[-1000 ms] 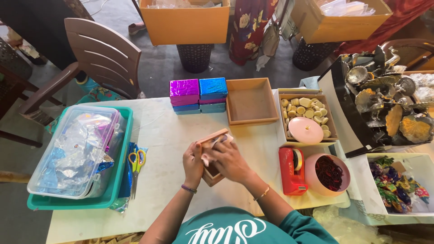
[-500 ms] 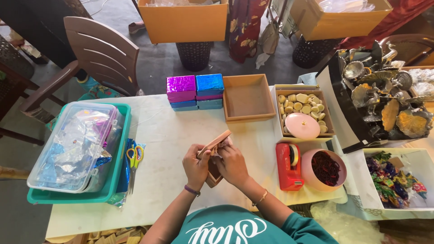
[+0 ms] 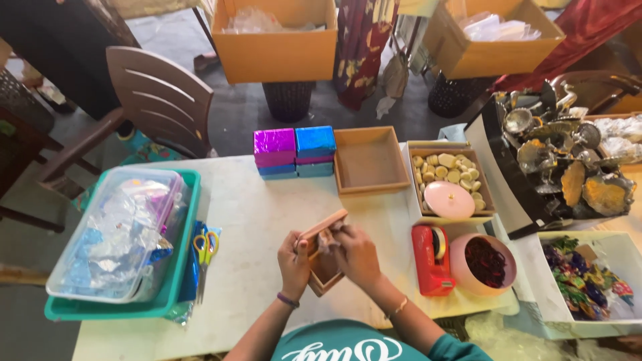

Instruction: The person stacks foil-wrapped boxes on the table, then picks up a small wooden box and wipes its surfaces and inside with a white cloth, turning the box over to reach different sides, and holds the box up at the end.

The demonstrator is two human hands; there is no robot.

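Small wooden box [image 3: 326,264], light brown, square, shallow; sits low and centre in the frame on the white table [image 3: 247,214], held tilted between both hands so that its upper edge, a pale strip, runs diagonally from lower left to upper right. Left hand [image 3: 294,263] is clamped on the box's left side, fingers curled round the wall; right hand [image 3: 356,254] lies just right of it, fingers bent over the top right corner, seemingly pressing a scrap of pale material into the opening, though what it pinches is too small to tell. The box lies between the two grips, its lower corner pointing toward the person; both hands touch it, the right one covering more of it. Above, upper centre: an empty wooden tray [image 3: 370,160] of like make, well apart from the hands. Left of that, a stack of foil-wrapped boxes [image 3: 294,151], purple and blue. Right of the hands: red tape dispenser [image 3: 432,260], near; pink bowl [image 3: 483,265] of dark pieces just beyond it. Far left: teal tub [image 3: 175,287] bearing a clear lidded container; scissors [image 3: 204,249] beside it.
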